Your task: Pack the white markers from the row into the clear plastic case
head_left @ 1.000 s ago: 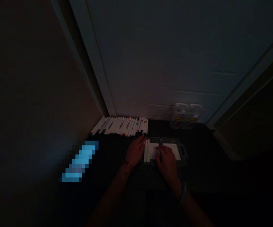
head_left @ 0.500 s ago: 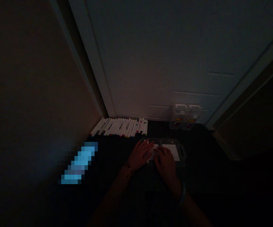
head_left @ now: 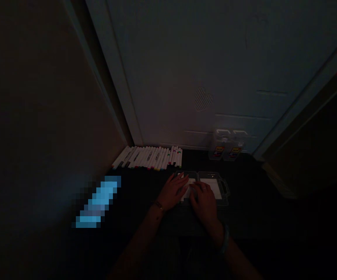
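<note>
In the dim light, an open clear plastic case (head_left: 226, 187) lies on the dark tabletop, its two halves spread side by side. White card (head_left: 215, 189) shows in the right half. My left hand (head_left: 174, 189) rests over the left half with its fingers stretched out. Under that hand a narrow white stick (head_left: 181, 199), like a marker, pokes out at both ends; its details are too dark to make out. My right hand (head_left: 205, 198) lies across the middle of the case, fingers bent but apart, fingertips on the white surface. Nothing shows in its grasp.
White markers (head_left: 147, 157) with coloured ends lie in a row at the back left. Two clear handled cases (head_left: 217, 149) with labels stand upright against the pale panel (head_left: 168, 77). A pixelated bright blue patch (head_left: 101, 200) glows at left. Walls close in on both sides.
Both hands stay almost exactly where they were on the case. The picture is slightly darker now.
</note>
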### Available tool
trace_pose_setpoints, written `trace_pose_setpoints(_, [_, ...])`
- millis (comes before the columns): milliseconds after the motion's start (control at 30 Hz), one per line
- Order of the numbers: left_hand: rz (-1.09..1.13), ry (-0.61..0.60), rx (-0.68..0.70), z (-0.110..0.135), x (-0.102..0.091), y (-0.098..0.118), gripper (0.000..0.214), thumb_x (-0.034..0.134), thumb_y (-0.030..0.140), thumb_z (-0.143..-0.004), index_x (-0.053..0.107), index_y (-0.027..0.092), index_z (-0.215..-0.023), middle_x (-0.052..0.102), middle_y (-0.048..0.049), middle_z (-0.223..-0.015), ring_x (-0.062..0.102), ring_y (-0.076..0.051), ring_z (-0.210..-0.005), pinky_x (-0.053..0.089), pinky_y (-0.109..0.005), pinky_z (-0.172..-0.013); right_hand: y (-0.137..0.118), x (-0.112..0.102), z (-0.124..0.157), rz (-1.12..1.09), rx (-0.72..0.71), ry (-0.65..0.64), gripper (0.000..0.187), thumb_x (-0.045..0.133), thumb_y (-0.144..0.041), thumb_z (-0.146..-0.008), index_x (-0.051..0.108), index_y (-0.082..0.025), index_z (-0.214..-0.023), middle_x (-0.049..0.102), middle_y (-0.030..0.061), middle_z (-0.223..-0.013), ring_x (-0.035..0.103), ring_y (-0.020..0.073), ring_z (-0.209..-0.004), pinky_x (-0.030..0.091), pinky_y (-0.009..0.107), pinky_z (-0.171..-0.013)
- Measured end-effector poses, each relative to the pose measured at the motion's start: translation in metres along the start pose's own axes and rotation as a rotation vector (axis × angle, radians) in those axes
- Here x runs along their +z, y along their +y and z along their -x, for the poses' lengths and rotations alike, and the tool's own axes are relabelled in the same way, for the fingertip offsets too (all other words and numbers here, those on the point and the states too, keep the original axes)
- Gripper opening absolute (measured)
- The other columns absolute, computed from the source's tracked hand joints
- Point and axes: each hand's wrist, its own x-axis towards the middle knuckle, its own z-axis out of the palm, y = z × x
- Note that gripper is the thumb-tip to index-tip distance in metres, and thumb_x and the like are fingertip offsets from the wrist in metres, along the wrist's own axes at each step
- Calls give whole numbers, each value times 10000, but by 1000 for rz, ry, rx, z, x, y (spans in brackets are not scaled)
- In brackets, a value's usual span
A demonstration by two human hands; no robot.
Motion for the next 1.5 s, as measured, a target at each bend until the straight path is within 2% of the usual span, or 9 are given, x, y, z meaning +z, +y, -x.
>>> trace_pose_setpoints(167, [2, 2, 7, 0, 0, 0, 399, 337, 359, -929, 416, 302, -1316, 420, 23, -1388, 291, -169, -1329, 162, -444, -1113, 2, 1, 0, 2, -10, 11, 282, 474, -210, -835, 578, -228, -1096, 555, 71, -1142, 468, 238, -1069, 378, 388, -916])
trace_pose_setpoints(400, [10, -4, 8, 1, -1, -2, 465, 351, 198, -898, 362, 323, -1346, 415, 35, -1392, 274, -159, -1336, 175, -452, -1110, 2, 3, 1, 2, 2, 28, 263, 477, -219, -840, 583, -227, -1081, 566, 70, -1138, 473, 239, -1056, 360, 393, -910])
trace_pose_setpoints(567, [20, 3, 15, 1, 1, -4, 473, 351, 206, -901, 335, 325, -1359, 412, 36, -1395, 273, -160, -1336, 169, -458, -1112, -6, -13, -2, 8, -27, 32, 241, 481, -212, -845, 594, -234, -1057, 596, 47, -1122, 464, 238, -1069, 324, 391, -926])
trace_pose_setpoints(667, [27, 19, 21, 1, 3, -5, 461, 371, 218, -895, 365, 310, -1346, 427, 22, -1386, 280, -171, -1332, 165, -461, -1113, -9, -27, -17, 18, -21, 33, 227, 456, -237, -865, 605, -241, -1036, 628, 42, -1069, 482, 233, -1060, 320, 383, -922])
trace_pose_setpoints(767, [32, 38, 30, 2, 3, -4, 456, 389, 215, -884, 391, 293, -1333, 446, 13, -1372, 288, -176, -1329, 166, -456, -1115, -8, -30, -48, -5, 6, -27, 225, 443, -292, -878, 610, -252, -1024, 655, 24, -1007, 540, 202, -989, 368, 322, -859])
trace_pose_setpoints(933, [45, 57, 20, 2, 1, -3, 428, 403, 231, -878, 437, 284, -1301, 473, 9, -1351, 304, -183, -1321, 176, -459, -1111, -7, -8, -115, -58, 189, -345, 250, 432, -370, -875, 618, -274, -1011, 673, -10, -975, 609, 145, -880, 413, 225, -709])
trace_pose_setpoints(1033, [55, 65, 12, 4, 1, -2, 412, 409, 234, -874, 461, 286, -1280, 492, 15, -1333, 320, -173, -1312, 180, -446, -1112, -7, 13, -140, -21, 231, -391, 239, 488, -381, -838, 644, -241, -953, 680, 18, -955, 618, 163, -871, 416, 231, -692])
trace_pose_setpoints(1233, [80, 104, 17, 4, 4, -4, 393, 413, 234, -870, 489, 266, -1255, 516, 10, -1310, 317, -170, -1311, 166, -434, -1118, -4, 39, -151, 22, 276, -421, 289, 453, -420, -846, 637, -218, -940, 677, 32, -947, 626, 159, -856, 414, 219, -646])
trace_pose_setpoints(1500, [93, 104, 6, 4, 4, -3, 373, 431, 249, -863, 508, 251, -1228, 534, -9, -1288, 327, -181, -1304, 160, -437, -1117, 1, 45, -152, 97, 299, -383, 295, 488, -428, -819, 584, -199, -977, 671, 63, -934, 631, 181, -851, 426, 241, -645])
